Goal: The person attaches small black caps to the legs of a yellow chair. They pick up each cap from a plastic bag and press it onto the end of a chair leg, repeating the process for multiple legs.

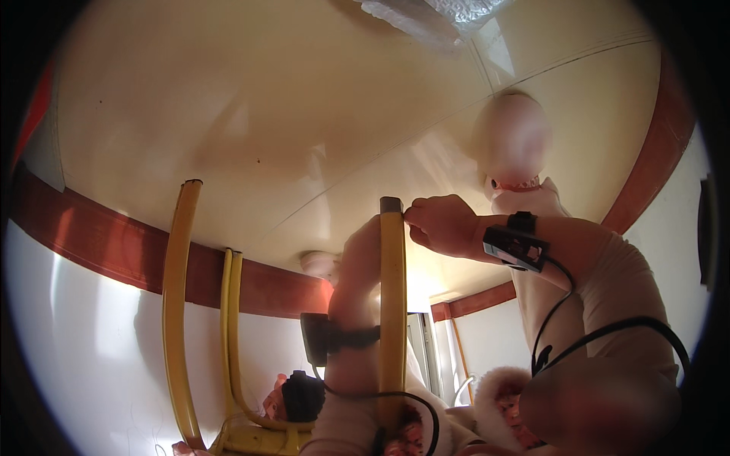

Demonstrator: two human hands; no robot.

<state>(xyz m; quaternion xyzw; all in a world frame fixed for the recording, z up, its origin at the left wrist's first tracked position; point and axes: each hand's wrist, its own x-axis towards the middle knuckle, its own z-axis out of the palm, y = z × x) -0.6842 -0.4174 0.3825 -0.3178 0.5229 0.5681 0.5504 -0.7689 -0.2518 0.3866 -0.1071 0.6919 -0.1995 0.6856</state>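
Note:
An upright yellow leg (393,304) with a dark grey end cap (391,204) stands in front of me; it looks like part of an upturned chair or stool. My right hand (445,223) has its fingers curled closed against the leg's side, right at the cap. Anything between those fingertips is too small to make out. Behind the same leg rises my left hand (363,247), its fingers hidden by the leg. To the left are a taller yellow leg (179,296) and a bent yellow tube (231,334), which meet a yellow frame (262,438) below.
Dark strapped devices sit on my left wrist (334,338) and right wrist (515,247), with black cables (616,328) looping down. The beige floor (228,114) meets dark red skirting (99,239) and white walls. Crumpled clear plastic (449,15) lies at the far edge. A foot (517,137) rests on the floor.

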